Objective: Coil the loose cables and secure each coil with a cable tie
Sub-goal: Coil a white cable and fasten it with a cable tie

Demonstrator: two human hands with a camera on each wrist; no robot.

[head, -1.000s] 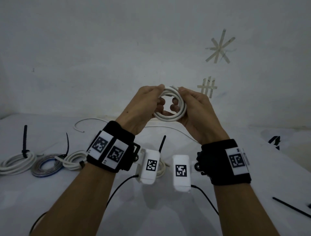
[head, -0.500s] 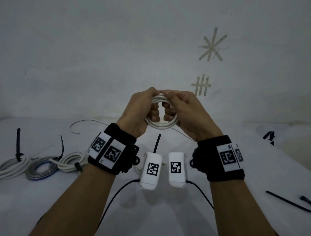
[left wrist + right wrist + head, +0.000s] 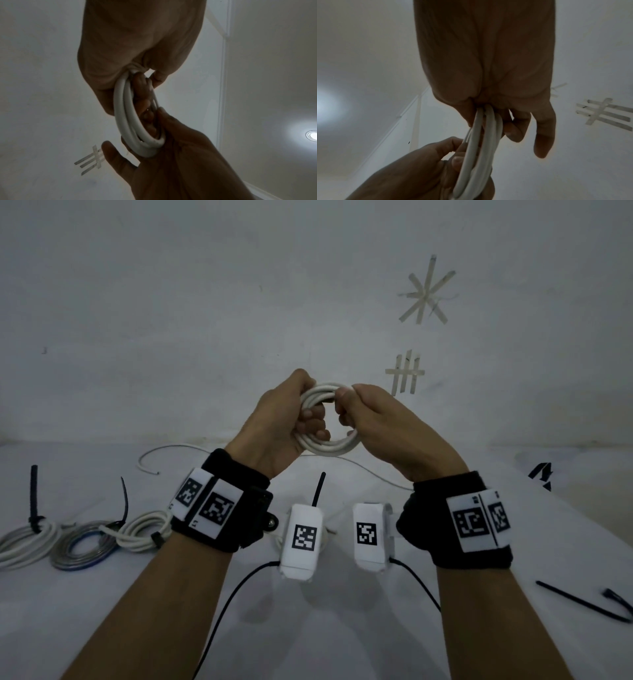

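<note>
A white cable coil hangs in the air between both hands, above the white table. My left hand grips its left side with fingers curled through the ring. My right hand pinches the top of the coil and curls round its right side. The loose tail of the white cable trails down to the table behind the hands. In the left wrist view the coil runs from my left palm into the right hand. The right wrist view shows several loops of the coil side by side.
Three tied coils lie at the left: a white one, a grey-blue one, another white one. A fourth tie stands up behind the wrist cameras. Loose black cable ties lie at the right, dark scraps further back.
The hands first closed together over the coil's top and dropped a little; now they have drawn slightly apart, the ring's centre is open again, and the grips have shifted round the coil.
</note>
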